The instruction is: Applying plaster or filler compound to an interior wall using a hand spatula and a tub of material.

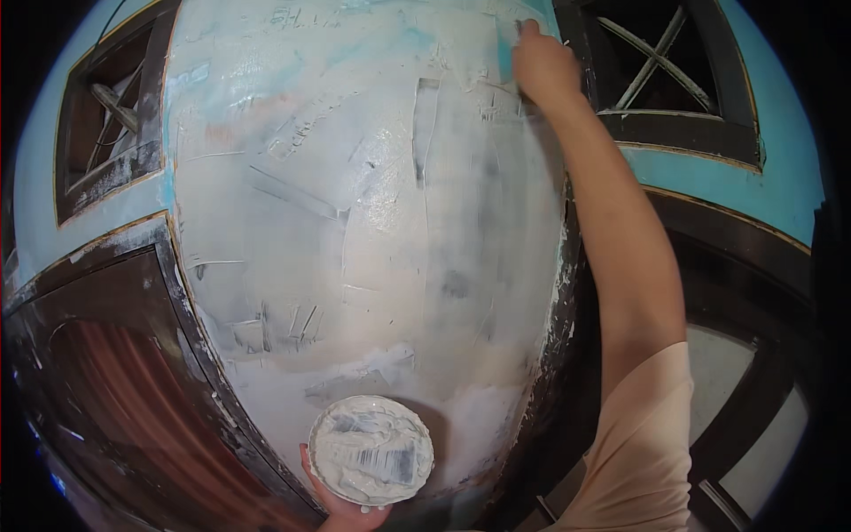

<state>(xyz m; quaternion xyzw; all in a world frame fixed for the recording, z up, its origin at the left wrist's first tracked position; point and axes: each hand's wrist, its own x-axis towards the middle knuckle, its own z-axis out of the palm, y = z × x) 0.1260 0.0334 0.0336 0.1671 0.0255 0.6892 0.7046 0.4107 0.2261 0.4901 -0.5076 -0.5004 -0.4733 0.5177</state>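
Observation:
My left hand point(346, 504) holds a round shallow container of wet white paste point(370, 450) at the bottom centre, its surface scraped and uneven. My right hand point(545, 66) is raised high at the upper right of the wall panel point(337, 248), closed on a small flat tool, probably a scraper, mostly hidden by my fingers. It is at the panel near a patch of turquoise paint. The panel is coated in patchy white and grey paste, with ridges and scrape marks and faint turquoise showing toward the top.
Dark-framed openings with crossed bars stand at upper left point(111, 124) and upper right point(651, 62), set in turquoise wall point(709, 191). Below them are a dark door point(97, 301) with reddish curtain-like folds at left and a dark frame with pale panes point(722, 390) at right.

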